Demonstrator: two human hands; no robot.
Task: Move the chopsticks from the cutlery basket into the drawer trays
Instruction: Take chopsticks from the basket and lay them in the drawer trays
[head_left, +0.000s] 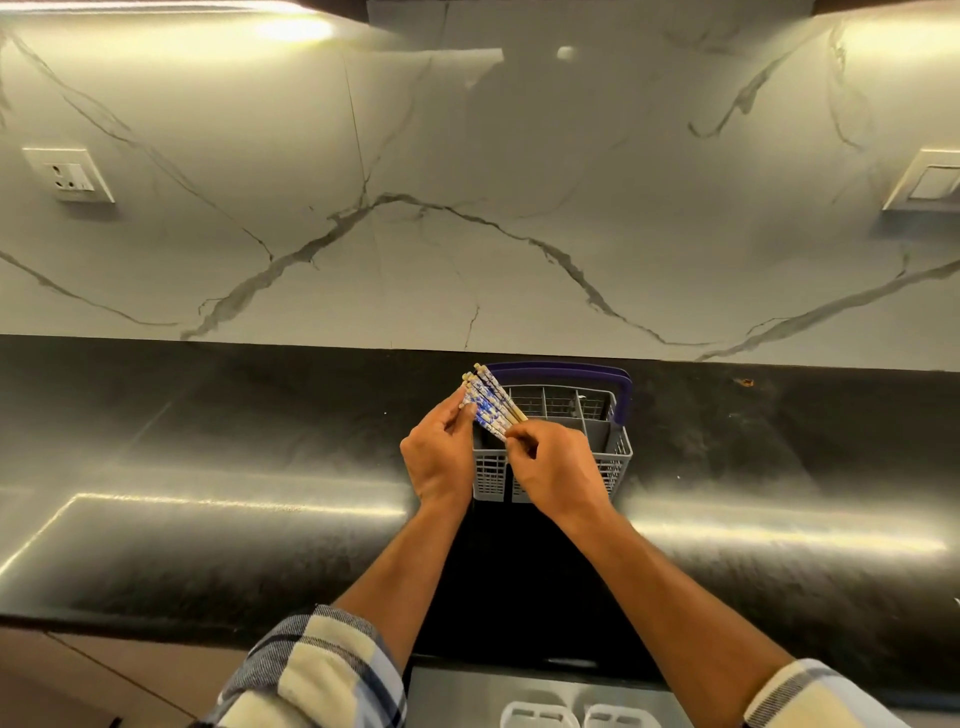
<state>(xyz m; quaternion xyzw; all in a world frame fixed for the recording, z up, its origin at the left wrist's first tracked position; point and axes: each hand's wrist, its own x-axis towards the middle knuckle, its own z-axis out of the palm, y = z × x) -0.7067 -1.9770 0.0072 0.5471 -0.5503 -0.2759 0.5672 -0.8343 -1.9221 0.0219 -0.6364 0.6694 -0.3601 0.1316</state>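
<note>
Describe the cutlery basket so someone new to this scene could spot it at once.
On the black countertop, against the marble wall, stands a grey slotted cutlery basket, behind both hands. Its purple handle and inner dividers set it apart; nothing else stands on the counter.

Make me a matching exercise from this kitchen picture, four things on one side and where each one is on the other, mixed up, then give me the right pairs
Things:
1. chopsticks
2. cutlery basket
3. wall socket
4. drawer trays

Places:
A. at the bottom edge of the view, below the counter
B. on the marble wall, far left
C. held in a bundle by the left hand and right hand
D. standing on the dark counter by the wall

Pairs: 1-C, 2-D, 3-B, 4-A
</note>
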